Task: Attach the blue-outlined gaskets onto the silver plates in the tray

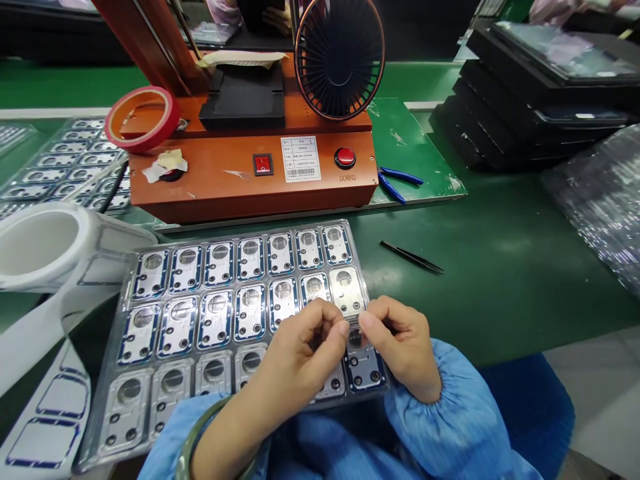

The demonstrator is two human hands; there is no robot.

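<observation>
Left hand (pixel 305 340) and right hand (pixel 407 347), fingertips curled in, any grip impossible to tell, meet above the plastic tray's (pixel 107 373) right side, where silver plates (pixel 347 291) likely reward light, steady handling.

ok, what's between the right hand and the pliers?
Tweezers, lying on the green table between right hand and pliers. Shows in the head view.
</observation>
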